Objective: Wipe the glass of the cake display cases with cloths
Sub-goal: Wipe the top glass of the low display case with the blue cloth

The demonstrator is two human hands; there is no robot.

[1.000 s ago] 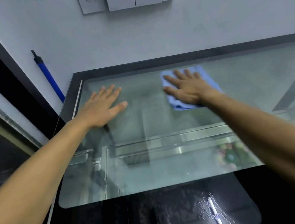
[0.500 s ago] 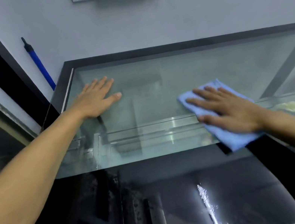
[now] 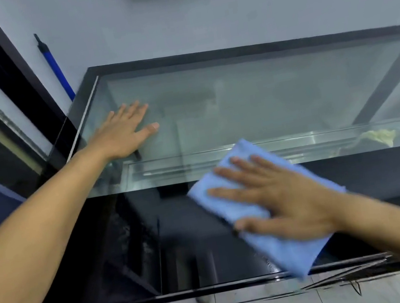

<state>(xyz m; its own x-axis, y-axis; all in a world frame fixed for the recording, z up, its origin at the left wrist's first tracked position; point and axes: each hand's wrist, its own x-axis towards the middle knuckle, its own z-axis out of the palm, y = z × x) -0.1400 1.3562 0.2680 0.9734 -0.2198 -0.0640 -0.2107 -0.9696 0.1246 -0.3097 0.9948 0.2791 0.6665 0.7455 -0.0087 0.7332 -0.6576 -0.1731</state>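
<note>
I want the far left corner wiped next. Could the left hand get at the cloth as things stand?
Probably yes. The left hand lies flat on the glass, holding nothing, and bare glass lies between it and the cloth. But the right hand presses on the cloth.

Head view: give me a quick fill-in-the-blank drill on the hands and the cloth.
1. The right hand presses a flat light ____ cloth on the glass display case top.
2. The left hand holds ____.
3. The blue-handled pole leans against the ____.

Missing: blue; nothing; wall
</note>
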